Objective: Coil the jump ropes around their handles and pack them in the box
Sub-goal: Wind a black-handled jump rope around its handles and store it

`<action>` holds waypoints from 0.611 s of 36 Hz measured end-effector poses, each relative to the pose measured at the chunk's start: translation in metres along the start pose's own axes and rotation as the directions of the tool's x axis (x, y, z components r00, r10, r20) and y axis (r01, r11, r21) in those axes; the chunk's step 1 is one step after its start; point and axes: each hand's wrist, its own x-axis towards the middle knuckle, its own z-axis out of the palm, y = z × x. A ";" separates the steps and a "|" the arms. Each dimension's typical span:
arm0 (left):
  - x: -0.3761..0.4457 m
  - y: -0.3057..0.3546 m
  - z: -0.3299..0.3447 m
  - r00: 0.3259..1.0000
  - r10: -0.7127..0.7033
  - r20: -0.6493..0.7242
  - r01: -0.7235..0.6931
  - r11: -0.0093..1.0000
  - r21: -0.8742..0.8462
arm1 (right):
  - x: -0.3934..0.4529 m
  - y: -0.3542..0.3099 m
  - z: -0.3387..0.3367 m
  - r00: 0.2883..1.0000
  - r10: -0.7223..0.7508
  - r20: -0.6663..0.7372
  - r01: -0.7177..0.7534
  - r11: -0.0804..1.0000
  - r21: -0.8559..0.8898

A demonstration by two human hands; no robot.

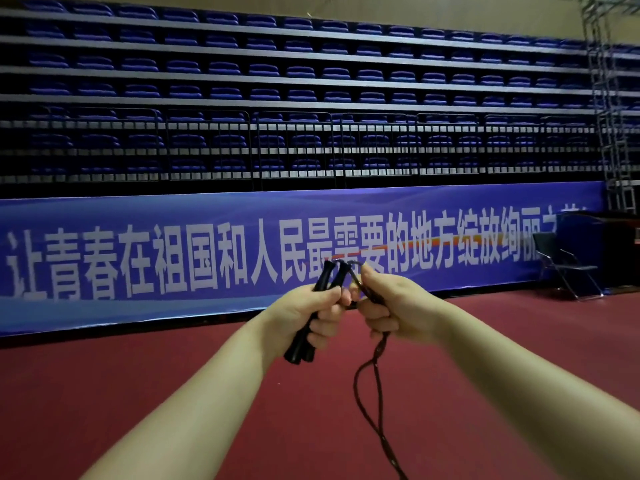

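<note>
My left hand grips the two black jump rope handles side by side, tilted with their tops up and to the right. My right hand holds the dark rope just beside the handle tops, where it loops out of them. Below my right hand the rope hangs in a long doubled strand and runs out of the bottom of the view. No box is in view.
Dark red sports floor lies below my arms. A long blue banner with white characters lines the stand of blue seats behind. A black folding chair stands at the right by a metal truss.
</note>
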 end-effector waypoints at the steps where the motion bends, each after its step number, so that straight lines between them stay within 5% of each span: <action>1: 0.003 0.000 0.002 0.999 0.035 0.025 -0.033 0.998 -0.053 | 0.001 0.002 0.000 1.000 -0.011 -0.002 0.011 1.000 0.024; 8: 0.009 0.008 0.020 0.983 0.156 -0.102 -0.170 0.973 -0.154 | 0.005 0.021 0.000 0.972 -0.049 -0.230 0.095 0.977 0.193; 18: 0.013 -0.001 0.022 0.956 0.249 -0.154 -0.289 0.881 -0.374 | -0.001 0.022 0.026 0.935 -0.040 -0.353 -0.010 0.990 -0.138; 20: 0.014 0.004 0.018 0.945 0.216 -0.245 -0.288 0.904 -0.316 | -0.007 0.022 0.029 0.945 -0.022 -0.327 -0.039 0.983 -0.177; 22: 0.013 0.009 0.010 0.922 0.179 -0.343 -0.216 0.974 -0.071 | -0.017 0.016 0.028 0.952 -0.032 -0.303 -0.054 0.961 -0.272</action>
